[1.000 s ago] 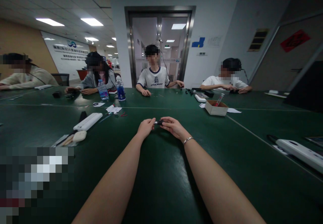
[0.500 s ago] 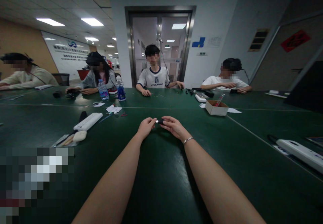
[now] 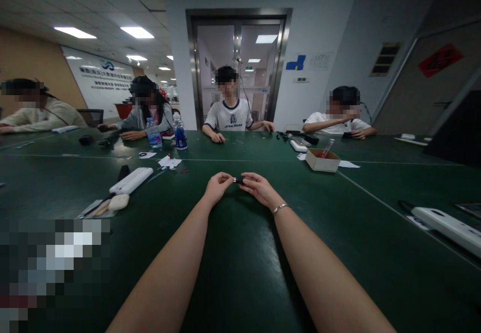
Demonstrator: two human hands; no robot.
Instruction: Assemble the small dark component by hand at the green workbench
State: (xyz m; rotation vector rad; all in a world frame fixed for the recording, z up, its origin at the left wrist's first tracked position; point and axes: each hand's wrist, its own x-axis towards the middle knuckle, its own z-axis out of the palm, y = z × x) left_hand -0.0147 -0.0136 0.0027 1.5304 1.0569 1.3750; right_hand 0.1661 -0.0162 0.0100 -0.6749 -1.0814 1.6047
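Your left hand [image 3: 218, 189] pinches at the silver left end of the stick [image 3: 238, 180], which spans the gap between your hands, its long axis running left to right, nearly level. Neither hand is nearer; both meet it. Rightward it turns black, slim and short, the detail too small to tell, gripped by your right hand's [image 3: 259, 188] fingertips.

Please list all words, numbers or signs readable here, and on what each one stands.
"STAR WARS": white T-shirt with dark collar.
White wall sign: Chinese characters, too blurred to quote.
Red diamond sign: one character, unclear.
Clear bottle and blue bottle: labels too small.
Glass door, green lit sign behind it: lettering too small.
Pale wall poster: too faint.
Small dark held object: no text visible.
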